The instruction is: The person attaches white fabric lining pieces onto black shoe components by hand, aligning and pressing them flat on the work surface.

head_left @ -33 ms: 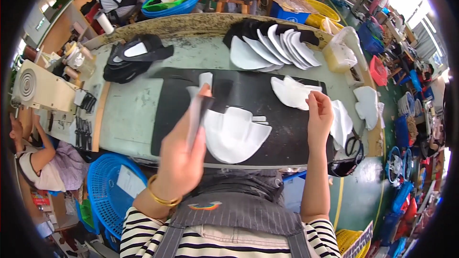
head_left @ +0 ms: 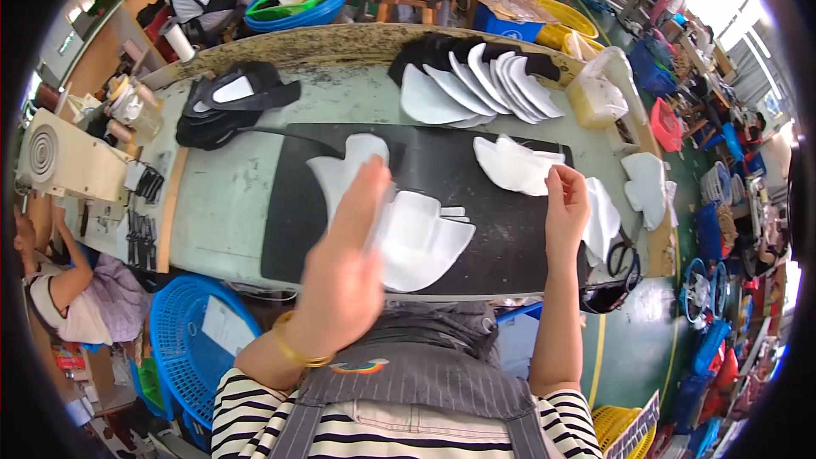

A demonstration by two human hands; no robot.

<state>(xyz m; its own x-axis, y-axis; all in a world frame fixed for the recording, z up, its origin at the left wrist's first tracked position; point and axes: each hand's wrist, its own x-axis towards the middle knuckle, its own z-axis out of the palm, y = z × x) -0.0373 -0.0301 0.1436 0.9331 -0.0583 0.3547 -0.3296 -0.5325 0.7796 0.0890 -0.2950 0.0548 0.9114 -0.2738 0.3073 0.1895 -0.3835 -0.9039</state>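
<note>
On the black mat in front of me lies a stack of white, curved cut pieces, with narrow strips at its right side. My left hand, blurred, is over the stack's left edge. Its straight fingers press against a white cut piece that shows beyond them; the grip is partly hidden. Farther right lie more white cut pieces. My right hand is closed in a pinch at their right end; what sits between its fingertips is too small to tell.
White curved pieces fan out over black ones at the back. Black parts are piled back left. Scissors lie at the right edge, near other white pieces. A blue basket stands left, and a person sits beyond it.
My left hand has turned, and its white piece, seen nearly edge-on before, now shows its broad face. The right hand stays at the pieces' end. The whole view has shifted slightly.
</note>
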